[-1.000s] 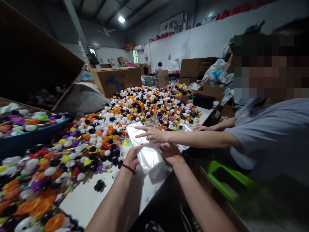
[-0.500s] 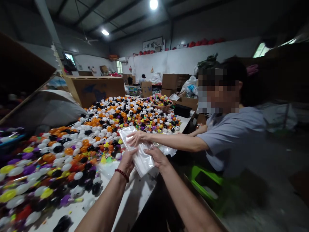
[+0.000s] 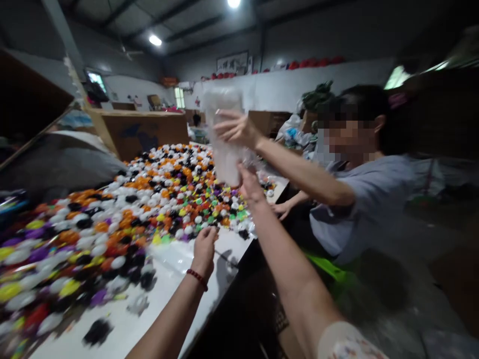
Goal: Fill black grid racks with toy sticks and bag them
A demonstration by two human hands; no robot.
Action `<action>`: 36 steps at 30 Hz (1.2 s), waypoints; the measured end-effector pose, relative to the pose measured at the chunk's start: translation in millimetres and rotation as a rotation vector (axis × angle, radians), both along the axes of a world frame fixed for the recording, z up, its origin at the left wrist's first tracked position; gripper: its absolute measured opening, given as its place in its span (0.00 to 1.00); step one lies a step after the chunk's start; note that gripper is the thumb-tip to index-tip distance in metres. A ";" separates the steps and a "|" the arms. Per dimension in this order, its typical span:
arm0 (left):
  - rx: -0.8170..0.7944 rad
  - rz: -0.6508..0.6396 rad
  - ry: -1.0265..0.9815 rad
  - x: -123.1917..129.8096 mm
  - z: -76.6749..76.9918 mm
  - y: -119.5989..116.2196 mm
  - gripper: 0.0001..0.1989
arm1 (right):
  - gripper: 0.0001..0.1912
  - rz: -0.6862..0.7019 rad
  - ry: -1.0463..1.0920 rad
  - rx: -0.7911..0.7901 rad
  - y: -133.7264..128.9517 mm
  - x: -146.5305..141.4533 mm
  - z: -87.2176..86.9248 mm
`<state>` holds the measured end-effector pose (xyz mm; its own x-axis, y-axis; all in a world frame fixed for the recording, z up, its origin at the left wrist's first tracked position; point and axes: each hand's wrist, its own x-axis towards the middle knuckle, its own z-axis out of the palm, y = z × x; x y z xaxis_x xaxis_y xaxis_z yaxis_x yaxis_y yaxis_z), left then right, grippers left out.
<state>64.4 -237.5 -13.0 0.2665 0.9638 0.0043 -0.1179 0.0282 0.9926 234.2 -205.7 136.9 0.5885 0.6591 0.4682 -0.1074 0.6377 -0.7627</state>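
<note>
White table (image 3: 160, 294), bare along the near edge. A broad heap (image 3: 134, 199) of small orange, white, black, purple and yellow pieces covers most of the rest. Co-worker (image 3: 374, 194) in a greyish shirt sits at the right side, one arm stretched across, the other hand by the table edge. Cardboard box (image 3: 149, 132) stands behind the heap. Pack of clear plastic (image 3: 226, 164), blurred, is held up nearly upright above the table, in front of the far part of the heap. Co-worker's raised hand (image 3: 239, 130) lies over its upper face. Right hand (image 3: 250, 182) grasps its lower right edge. Left hand (image 3: 205, 252) is apart from it, low over the table, fingers curled; cannot tell whether anything is pinched there. Dark red beaded bracelet (image 3: 197, 279) circles the left wrist.
</note>
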 end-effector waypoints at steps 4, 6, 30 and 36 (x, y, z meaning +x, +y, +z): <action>-0.018 -0.167 0.197 -35.9 -33.5 -48.7 0.13 | 0.26 -0.051 0.196 -0.087 -3.0 24.5 -36.5; -0.028 -0.215 0.276 -56.6 -42.1 -71.2 0.11 | 0.26 0.025 0.206 -0.203 -7.1 18.3 -78.4; -0.091 -0.078 0.277 -155.7 -84.3 -105.7 0.20 | 0.15 0.069 -1.572 -0.757 4.3 -189.1 -208.6; -0.026 -0.062 0.298 -156.9 -85.2 -105.6 0.21 | 0.16 0.034 -1.579 -0.785 13.3 -189.0 -187.5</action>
